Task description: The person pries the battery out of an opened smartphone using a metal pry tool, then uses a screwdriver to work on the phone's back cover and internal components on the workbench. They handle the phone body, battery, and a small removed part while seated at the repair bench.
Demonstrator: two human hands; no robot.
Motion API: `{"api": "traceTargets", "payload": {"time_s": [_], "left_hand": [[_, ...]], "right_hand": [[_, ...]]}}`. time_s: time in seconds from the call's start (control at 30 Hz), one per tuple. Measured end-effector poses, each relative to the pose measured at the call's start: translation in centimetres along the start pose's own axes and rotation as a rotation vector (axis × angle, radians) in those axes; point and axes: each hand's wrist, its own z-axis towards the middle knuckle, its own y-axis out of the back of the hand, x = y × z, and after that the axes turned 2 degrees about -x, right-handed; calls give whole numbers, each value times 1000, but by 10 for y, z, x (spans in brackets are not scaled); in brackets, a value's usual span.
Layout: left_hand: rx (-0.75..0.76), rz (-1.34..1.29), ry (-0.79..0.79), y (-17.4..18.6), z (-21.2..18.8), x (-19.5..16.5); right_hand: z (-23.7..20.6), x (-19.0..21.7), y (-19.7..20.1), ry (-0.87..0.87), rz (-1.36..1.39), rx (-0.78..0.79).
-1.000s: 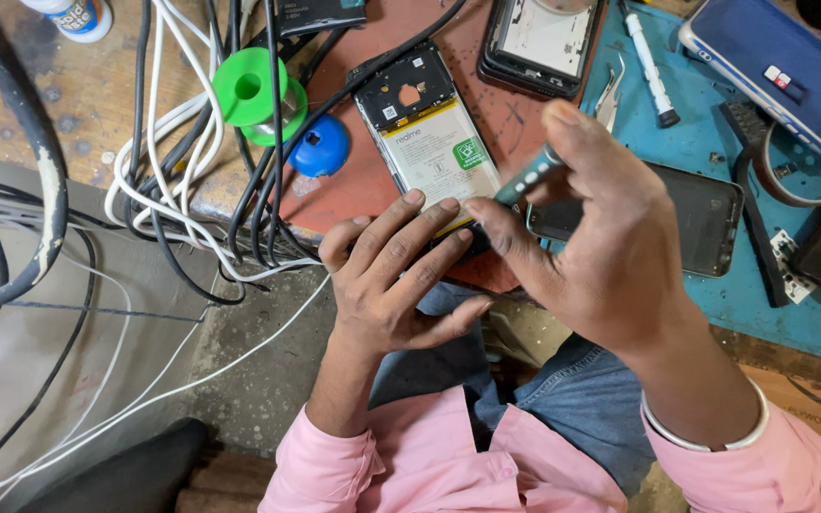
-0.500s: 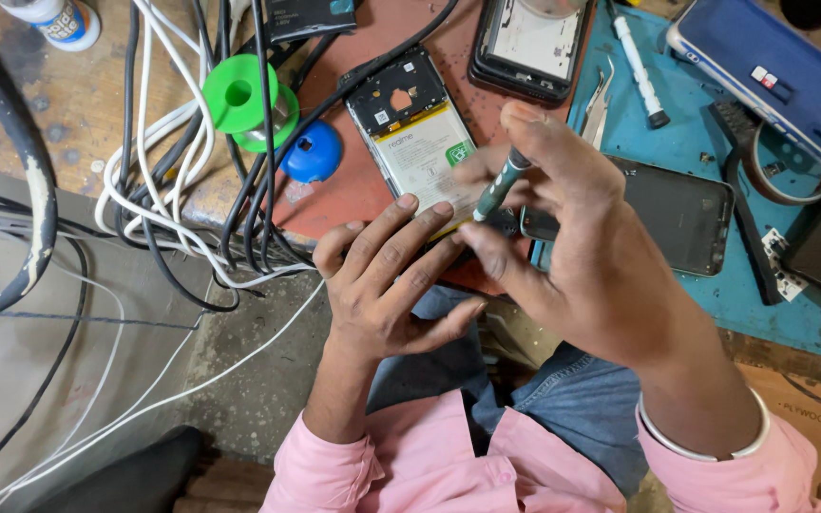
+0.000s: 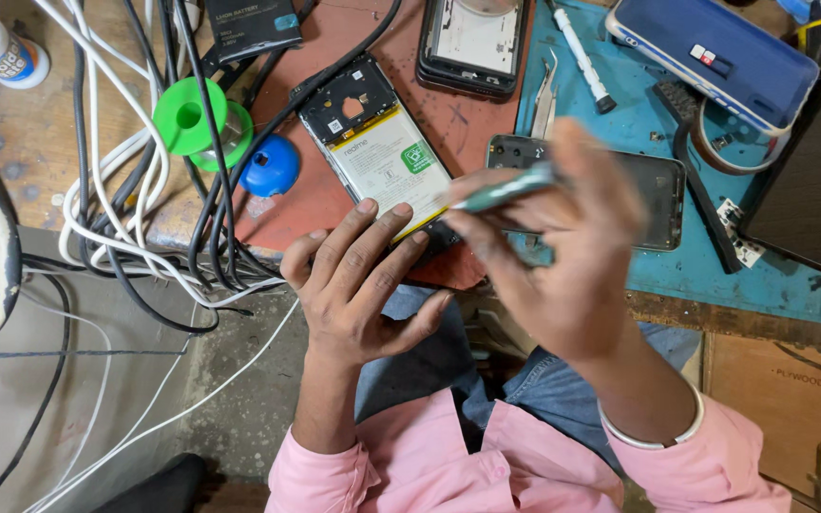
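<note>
A cluttered table (image 3: 21,142) fills the far half of the view, with a red mat (image 3: 448,123) at its middle and a blue mat (image 3: 639,133) to the right. A tangle of black and white cables (image 3: 135,209) sprawls over the left side and spills off the near edge. At far right lie a blue case (image 3: 715,57) and a dark screen (image 3: 814,180). The person, in pink sleeves, sits at the near edge. An opened phone (image 3: 377,152), its back off and battery showing, lies tilted on the red mat. The left hand (image 3: 363,285) rests spread over the phone's near end, fingertips pressing on it, grasping nothing. The right hand (image 3: 563,256), just right of it, is clenched around a green screwdriver (image 3: 501,193), blurred, whose tip points left towards the phone's near right corner. A second phone (image 3: 653,190) lies face up on the blue mat beyond the right hand, and a third phone (image 3: 472,43) sits at the far edge. A green spool (image 3: 192,119) and a blue cap (image 3: 271,166) stand left of the opened phone. Tweezers (image 3: 545,100) and a white pen tool (image 3: 582,57) lie on the blue mat.
</note>
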Motion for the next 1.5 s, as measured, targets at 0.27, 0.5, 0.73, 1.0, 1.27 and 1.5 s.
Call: {"api": "traceTargets", "payload": {"time_s": [0.27,0.5,0.73,1.0,1.27,1.5], "left_hand": [[-3,7,3,-2,-1,1],[4,14,14,-3,-2,0],[-5,10,-2,-3,-2,2],[-9,9,8,-1,-3,2],[0,16,-3,-1,-3,4],[-2,11,-14,-1,-3,5]], "right_hand": [[-63,-50,36,-294,47,-228],[-67,-57,37,-254,-10,-129],[-71,-63,39,-242,-41,-77],[-55,-39,30,-375,143,-216],[-57,2,5,-569,409,-191],[-74,-9,-3,-460,400,-137]]}}
